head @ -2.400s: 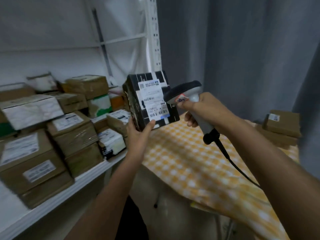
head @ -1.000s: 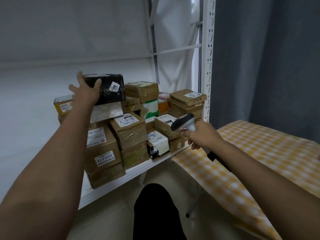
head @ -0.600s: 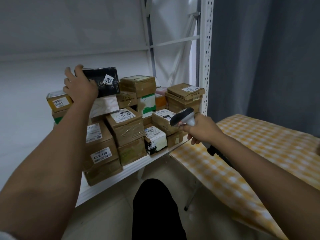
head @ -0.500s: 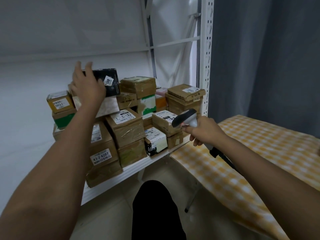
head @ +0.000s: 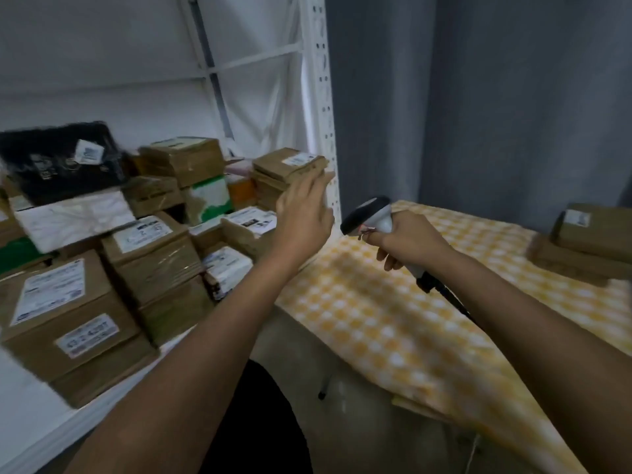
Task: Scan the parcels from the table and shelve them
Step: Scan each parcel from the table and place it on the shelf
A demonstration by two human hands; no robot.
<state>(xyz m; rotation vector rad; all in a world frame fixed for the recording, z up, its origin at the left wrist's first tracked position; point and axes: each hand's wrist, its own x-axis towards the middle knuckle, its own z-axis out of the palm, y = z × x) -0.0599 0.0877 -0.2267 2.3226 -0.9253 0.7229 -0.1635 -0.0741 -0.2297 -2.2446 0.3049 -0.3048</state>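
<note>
Black parcel [head: 61, 162] is shelved: it sits on top of the stacked boxes at the left end of the shelf [head: 44, 429], resting on a white-wrapped box [head: 75, 218], flat and apart from both hands. Looks like the spot was picked because the top of the pile was the only free surface there.

Next parcels: two brown boxes [head: 588, 241] stacked at the far right corner of the tabletop [head: 386, 323], unscanned by our judgement.

Our left hand [head: 304, 217] hangs in the air between shelf and tabletop, fingers straight and relaxed, holding nothing. The grip is wide. We read it as free for the next pickup. Our right hand [head: 407, 241] is curled round the handle of the scanner [head: 371, 217], head pointing left toward the shelf, cable trailing off the handle over the tabletop. Scanner in the right hand leaves the left hand free to carry.

Room: the middle of the tabletop between our hands and the far right corner shows only the checked cloth, so the reach across is unobstructed. The white shelf post [head: 323, 107] stands at the tabletop's near left corner, just beside the left hand. Shelf itself is packed up to the front edge; little flat space left except on top of boxes. Frame is motion-blurred, so labels can't be read.
</note>
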